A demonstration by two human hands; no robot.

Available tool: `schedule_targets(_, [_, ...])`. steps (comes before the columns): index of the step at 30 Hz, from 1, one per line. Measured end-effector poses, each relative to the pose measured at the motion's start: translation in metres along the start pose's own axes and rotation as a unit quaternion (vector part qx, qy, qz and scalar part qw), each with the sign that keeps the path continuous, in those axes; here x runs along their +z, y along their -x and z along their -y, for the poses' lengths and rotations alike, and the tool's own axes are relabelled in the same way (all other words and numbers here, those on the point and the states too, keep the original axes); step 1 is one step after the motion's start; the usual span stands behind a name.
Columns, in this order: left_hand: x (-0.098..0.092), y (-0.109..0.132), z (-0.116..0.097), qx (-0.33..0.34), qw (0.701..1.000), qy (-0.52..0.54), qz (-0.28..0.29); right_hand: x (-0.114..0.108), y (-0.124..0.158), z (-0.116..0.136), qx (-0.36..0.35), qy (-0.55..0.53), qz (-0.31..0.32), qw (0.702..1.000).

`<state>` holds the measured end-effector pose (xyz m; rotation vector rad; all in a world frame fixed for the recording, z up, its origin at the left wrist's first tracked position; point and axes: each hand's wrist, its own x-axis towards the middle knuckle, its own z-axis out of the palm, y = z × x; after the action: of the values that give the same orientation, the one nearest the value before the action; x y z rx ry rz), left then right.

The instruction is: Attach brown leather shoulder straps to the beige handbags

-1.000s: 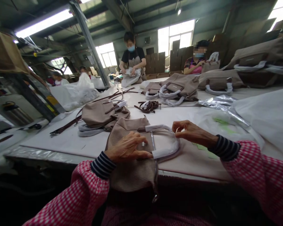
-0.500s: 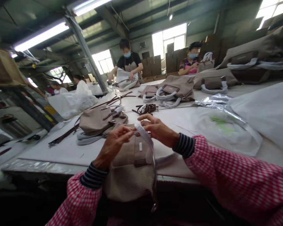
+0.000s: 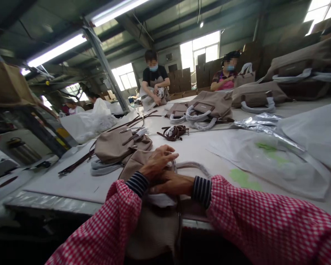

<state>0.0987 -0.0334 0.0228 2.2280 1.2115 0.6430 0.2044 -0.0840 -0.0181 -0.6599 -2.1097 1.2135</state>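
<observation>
A taupe ribbed handbag (image 3: 151, 228) lies in front of me, its lower part hanging over the table's front edge. My left hand (image 3: 160, 162) rests over the upper part of the bag, fingers stretched to the right and slightly apart. Crossing just below it, my right hand (image 3: 173, 183) lies flat over the bag with its thumb pointing left; its other fingers are mostly hidden under the left hand. A pale wrapped handle (image 3: 161, 200) shows beneath the right hand. Another wrapped handle (image 3: 194, 165) loops out on the bag's right side.
Left of the hands sits another taupe bag (image 3: 110, 147). Coiled brown straps (image 3: 173, 132) lie farther back, near more bags (image 3: 209, 105). Clear plastic sheeting (image 3: 264, 158) with green pieces (image 3: 244, 179) covers the right. A co-worker (image 3: 156, 79) handles a wrapped bag; another person (image 3: 224, 75) sits behind bags.
Both hands have let go of the raised wrapped handle, which now lies lower on the bag. My hands have come together and crossed over the bag. The co-worker's hands have shifted on their bag.
</observation>
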Motion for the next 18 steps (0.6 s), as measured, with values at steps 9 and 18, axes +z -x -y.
schedule_targets(9, [0.013,0.011,0.057,-0.035,0.981,0.044,-0.183,-0.075,0.013,-0.019,0.113,0.207,-0.234,0.943])
schedule_targets(18, [0.011,0.005,0.051,-0.061,0.991,-0.008,-0.118,-0.080,-0.022,-0.052,0.159,0.216,-0.231,0.935])
